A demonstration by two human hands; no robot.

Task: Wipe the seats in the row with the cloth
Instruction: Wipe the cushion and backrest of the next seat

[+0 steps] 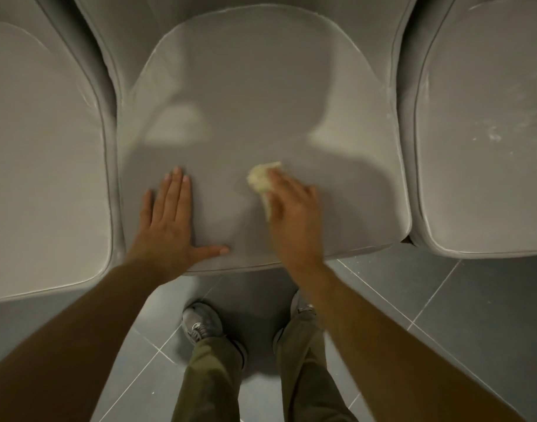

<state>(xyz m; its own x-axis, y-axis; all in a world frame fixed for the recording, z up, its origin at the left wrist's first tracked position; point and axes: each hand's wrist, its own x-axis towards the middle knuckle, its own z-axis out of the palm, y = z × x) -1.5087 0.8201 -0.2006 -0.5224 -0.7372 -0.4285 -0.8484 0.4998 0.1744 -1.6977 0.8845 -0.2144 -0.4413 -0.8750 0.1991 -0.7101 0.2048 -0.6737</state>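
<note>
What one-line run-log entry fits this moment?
step: wipe middle seat | right hand: holds cloth on seat | left hand: flat on seat

public seating hall, moulded seats (255, 117), tiled floor (444, 300)

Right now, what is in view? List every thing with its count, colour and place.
seats: three, grey, in a row: left seat, middle seat, right seat
cloth: one, pale yellow, on the middle seat's front half
white smears: several, on the right seat
floor tiles: dark grey, below the seats
shoes: two, grey, on the floor
trousers: one pair, olive, bottom centre
left hand: flat on the middle seat, near its front edge
right hand: holds the cloth against the middle seat
</note>
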